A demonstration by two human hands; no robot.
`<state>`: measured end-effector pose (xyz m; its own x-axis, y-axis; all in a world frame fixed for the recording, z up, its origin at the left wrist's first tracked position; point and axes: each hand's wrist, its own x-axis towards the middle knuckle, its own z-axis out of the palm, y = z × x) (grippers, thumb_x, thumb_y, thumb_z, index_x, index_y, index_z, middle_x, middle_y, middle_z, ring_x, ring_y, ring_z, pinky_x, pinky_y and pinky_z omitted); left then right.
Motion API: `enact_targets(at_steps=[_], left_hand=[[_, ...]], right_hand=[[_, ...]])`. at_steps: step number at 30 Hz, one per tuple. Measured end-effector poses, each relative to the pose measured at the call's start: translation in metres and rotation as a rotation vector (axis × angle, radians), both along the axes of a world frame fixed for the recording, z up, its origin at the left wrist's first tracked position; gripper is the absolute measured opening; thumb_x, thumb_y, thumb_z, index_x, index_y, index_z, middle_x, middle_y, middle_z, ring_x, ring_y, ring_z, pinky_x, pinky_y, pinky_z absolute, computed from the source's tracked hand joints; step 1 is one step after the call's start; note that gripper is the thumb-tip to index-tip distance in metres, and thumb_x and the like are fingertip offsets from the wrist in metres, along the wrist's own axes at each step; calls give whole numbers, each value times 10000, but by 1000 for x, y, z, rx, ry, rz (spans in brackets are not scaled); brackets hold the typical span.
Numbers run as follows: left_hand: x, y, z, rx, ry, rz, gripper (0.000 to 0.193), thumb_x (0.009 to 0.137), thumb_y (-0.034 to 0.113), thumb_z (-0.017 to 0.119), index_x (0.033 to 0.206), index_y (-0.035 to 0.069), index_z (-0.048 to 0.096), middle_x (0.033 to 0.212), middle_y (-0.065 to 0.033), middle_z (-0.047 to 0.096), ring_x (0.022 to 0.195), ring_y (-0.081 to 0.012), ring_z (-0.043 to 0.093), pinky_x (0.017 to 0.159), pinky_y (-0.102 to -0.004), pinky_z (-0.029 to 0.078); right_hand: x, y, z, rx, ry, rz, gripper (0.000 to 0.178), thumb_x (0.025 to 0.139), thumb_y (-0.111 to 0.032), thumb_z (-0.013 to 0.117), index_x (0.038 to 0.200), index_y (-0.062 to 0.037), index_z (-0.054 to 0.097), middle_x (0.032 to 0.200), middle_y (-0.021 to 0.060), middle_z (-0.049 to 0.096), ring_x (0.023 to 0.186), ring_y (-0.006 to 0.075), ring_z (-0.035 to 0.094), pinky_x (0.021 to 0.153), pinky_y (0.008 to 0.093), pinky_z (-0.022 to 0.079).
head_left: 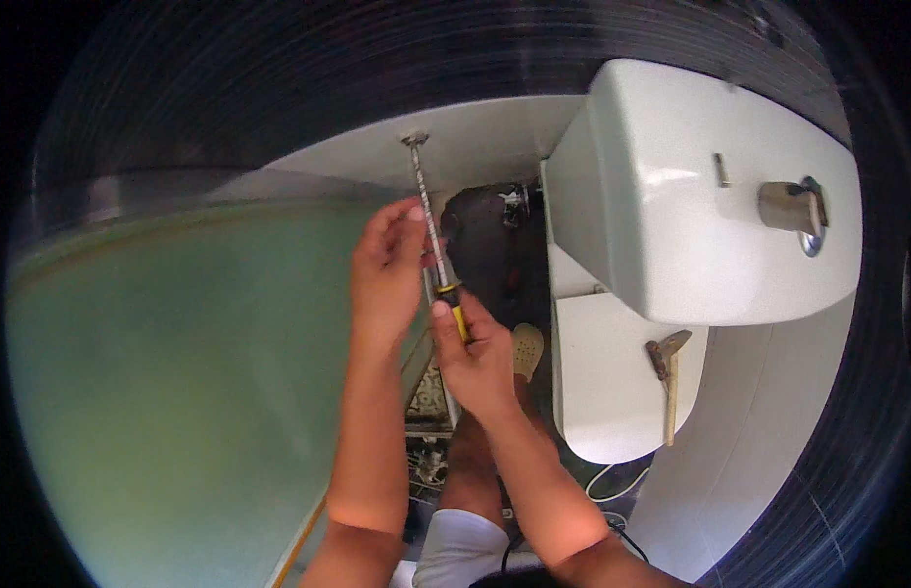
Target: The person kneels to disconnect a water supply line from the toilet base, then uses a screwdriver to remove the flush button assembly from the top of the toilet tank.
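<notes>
My right hand (475, 361) is closed round the black and yellow handle (456, 310) of what looks like a screwdriver. From the handle's upper end a slim silver length with a spiral pattern (428, 201) runs up to a round metal fitting (414, 139) on the pale wall ledge. Whether it is a braided hose or a tool shaft, I cannot tell. Beside its middle, my left hand (389, 250) curls its fingers round it, the thumb resting against it and some fingertips hidden behind.
At right stands a white toilet tank (661, 196) with a metal cup-shaped object (791, 206) and a small metal piece (722, 170) on top. A hammer (669, 387) lies on the toilet lid (602, 382). Greenish glass (191, 372) fills the left side. A beige clog (527, 351) shows below.
</notes>
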<state>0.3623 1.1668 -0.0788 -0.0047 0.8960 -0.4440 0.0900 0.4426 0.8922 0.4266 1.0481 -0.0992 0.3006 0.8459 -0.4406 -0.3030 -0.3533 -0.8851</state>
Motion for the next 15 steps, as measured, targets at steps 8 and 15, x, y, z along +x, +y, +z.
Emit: enact_targets(at_steps=[8,15], left_hand=[[1,15,9,-107,-165,-17,299,919,187,767,1096,-29,662,907,-117,714,760,-187,690,726,-318,591],[-5,18,1,-205,-377,-49,321,931,210,752,1131,-26,667,949,-135,725,796,-189,705,731,-314,593]], right_hand=[[-18,-8,5,-12,498,-67,372,1034,-285,580,1305,-31,593,799,31,614,517,189,524,456,315,423],[-13,-30,2,20,1435,-124,442,1069,-396,489,1289,-27,588,791,38,581,519,143,495,507,258,440]])
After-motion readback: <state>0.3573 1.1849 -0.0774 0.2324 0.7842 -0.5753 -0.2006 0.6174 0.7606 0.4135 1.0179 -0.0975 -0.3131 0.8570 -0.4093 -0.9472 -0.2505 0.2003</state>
